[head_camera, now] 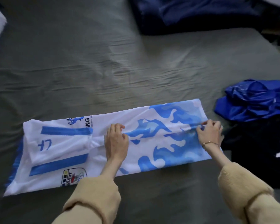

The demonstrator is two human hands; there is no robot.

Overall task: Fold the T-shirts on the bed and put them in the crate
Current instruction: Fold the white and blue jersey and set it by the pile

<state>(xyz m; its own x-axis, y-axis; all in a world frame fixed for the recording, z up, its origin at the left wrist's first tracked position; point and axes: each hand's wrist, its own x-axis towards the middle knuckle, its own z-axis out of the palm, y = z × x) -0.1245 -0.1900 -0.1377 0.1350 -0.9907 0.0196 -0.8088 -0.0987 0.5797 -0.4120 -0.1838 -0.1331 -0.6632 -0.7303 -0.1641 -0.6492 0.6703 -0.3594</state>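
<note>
The right hand point(209, 134) pinches the folded edge of the white-and-blue T-shirt point(103, 143) near its hem end, at about three o'clock; the left hand point(116, 141) rests on the shirt's middle, fingers loosely curled, pinning the fabric. The shirt lies as a long strip on the bed point(87, 70), its long axis running nine to three. The right hand looks nearer the end likely to fold over next. No crate is visible.
</note>
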